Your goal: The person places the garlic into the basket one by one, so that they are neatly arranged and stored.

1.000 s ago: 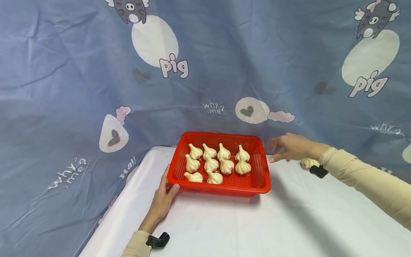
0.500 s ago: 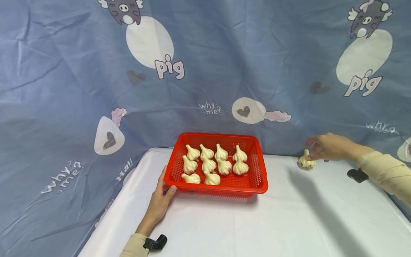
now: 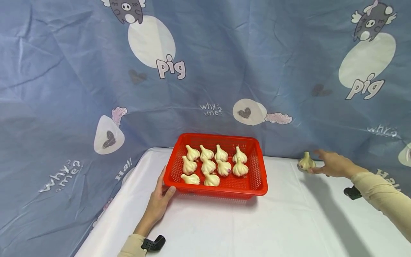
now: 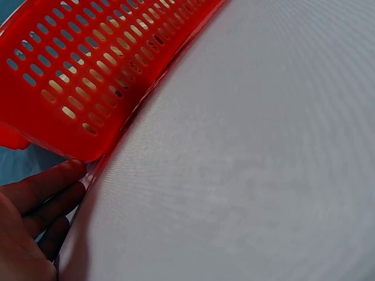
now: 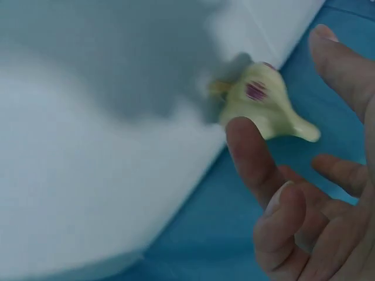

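Observation:
A red plastic basket (image 3: 221, 188) with slotted walls stands on the white table. Several garlic bulbs (image 3: 221, 153) lie inside it in uneven rows. My left hand (image 3: 158, 201) holds the basket's near left corner, the thumb at the front rim and the fingers along the left side. Seen from the left wrist, the fingers (image 4: 61, 175) lie against the basket's lower corner. Far to the right, a single garlic bulb (image 3: 307, 161) sits near the back edge of the table. My right hand (image 3: 335, 164) is beside this bulb, thumb and fingers spread apart, with nothing between them.
The white tabletop (image 3: 273, 221) spreads in front of and to the right of the basket. Directly behind it hangs a blue printed curtain (image 3: 205, 82). Each wrist carries a black device, such as the left wrist band (image 3: 153, 244).
My right hand has gone from beside the basket's right side out to the lone garlic bulb, then drawn slightly down and right of it. My left hand keeps its place on the basket.

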`<action>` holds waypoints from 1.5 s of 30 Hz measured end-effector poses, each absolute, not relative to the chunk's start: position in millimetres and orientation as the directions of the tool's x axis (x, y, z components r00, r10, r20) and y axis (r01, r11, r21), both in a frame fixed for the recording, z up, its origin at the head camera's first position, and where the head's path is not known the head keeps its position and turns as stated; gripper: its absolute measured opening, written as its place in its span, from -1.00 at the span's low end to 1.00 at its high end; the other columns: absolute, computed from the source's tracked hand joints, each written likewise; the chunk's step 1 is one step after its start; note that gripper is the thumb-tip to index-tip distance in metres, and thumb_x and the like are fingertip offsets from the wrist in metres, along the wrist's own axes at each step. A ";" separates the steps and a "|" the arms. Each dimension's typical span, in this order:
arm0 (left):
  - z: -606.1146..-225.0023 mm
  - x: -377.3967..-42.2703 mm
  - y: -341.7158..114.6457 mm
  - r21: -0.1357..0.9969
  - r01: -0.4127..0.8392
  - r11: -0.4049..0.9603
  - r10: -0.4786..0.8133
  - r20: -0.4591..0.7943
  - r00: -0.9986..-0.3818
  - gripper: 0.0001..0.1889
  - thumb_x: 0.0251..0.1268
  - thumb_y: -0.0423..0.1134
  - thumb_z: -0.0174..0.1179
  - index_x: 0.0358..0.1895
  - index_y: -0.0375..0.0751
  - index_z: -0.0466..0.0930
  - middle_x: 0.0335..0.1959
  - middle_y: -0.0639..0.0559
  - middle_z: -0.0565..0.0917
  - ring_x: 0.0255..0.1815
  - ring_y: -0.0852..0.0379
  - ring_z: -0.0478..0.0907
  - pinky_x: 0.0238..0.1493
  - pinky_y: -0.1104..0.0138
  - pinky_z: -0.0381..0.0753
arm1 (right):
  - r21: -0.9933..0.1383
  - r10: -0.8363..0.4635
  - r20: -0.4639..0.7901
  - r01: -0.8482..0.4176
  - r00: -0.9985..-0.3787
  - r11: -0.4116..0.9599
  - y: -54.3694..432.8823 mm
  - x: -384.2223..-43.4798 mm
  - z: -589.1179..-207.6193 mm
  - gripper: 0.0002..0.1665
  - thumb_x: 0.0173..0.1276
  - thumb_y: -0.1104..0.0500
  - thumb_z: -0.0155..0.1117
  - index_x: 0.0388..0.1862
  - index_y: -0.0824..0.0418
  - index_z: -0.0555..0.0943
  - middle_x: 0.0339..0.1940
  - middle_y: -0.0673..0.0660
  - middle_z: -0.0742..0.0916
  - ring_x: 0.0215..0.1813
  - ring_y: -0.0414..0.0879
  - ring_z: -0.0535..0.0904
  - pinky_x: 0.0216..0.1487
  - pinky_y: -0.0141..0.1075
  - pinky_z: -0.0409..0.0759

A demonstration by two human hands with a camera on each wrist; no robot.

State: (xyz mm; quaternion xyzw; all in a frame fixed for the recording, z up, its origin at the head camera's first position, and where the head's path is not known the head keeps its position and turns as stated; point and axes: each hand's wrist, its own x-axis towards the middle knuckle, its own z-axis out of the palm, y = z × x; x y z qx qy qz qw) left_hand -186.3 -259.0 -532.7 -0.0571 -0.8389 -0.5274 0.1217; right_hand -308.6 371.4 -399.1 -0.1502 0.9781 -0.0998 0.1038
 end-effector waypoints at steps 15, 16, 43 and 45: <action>-530.2 -183.6 -264.4 0.875 0.241 0.421 -0.026 0.277 -0.960 -0.11 0.51 -0.22 0.22 0.76 0.20 -0.05 0.58 -0.24 0.43 0.32 -0.29 0.66 0.40 -0.37 0.41 | -0.346 -0.246 -0.055 -0.212 -0.968 0.914 362.3 -315.7 -456.7 -0.05 0.53 -0.12 0.36 0.45 0.61 0.25 0.15 0.71 0.57 -0.42 -0.09 0.71 -0.15 0.11 0.66; -530.3 -183.0 -264.5 0.876 0.239 0.419 -0.028 0.275 -0.961 -0.12 0.52 -0.22 0.22 0.76 0.21 -0.05 0.59 -0.23 0.43 0.32 -0.29 0.65 0.40 -0.37 0.40 | -0.336 -0.246 -0.045 -0.217 -0.968 0.916 361.6 -315.7 -457.1 -0.09 0.53 -0.09 0.36 0.44 0.59 0.27 0.14 0.70 0.58 -0.42 -0.08 0.72 -0.16 0.11 0.66; -533.2 -186.5 -261.4 0.875 0.230 0.427 -0.026 0.266 -0.964 -0.13 0.55 -0.17 0.20 0.76 0.29 -0.06 0.56 -0.22 0.47 0.32 -0.27 0.66 0.40 -0.34 0.42 | -0.419 -0.130 0.047 -0.138 -0.990 0.898 362.0 -312.3 -482.4 -0.24 0.59 -0.03 0.28 0.37 0.51 0.22 0.31 0.68 0.48 0.23 0.66 0.50 0.16 0.40 0.49; -532.8 -185.7 -261.1 0.875 0.235 0.423 -0.025 0.270 -0.963 -0.13 0.55 -0.18 0.21 0.76 0.26 -0.06 0.54 -0.24 0.48 0.31 -0.27 0.67 0.39 -0.35 0.43 | -0.422 -0.132 0.063 -0.146 -0.989 0.895 362.7 -312.5 -485.9 -0.23 0.60 -0.03 0.26 0.38 0.51 0.21 0.32 0.67 0.47 0.25 0.67 0.48 0.19 0.42 0.47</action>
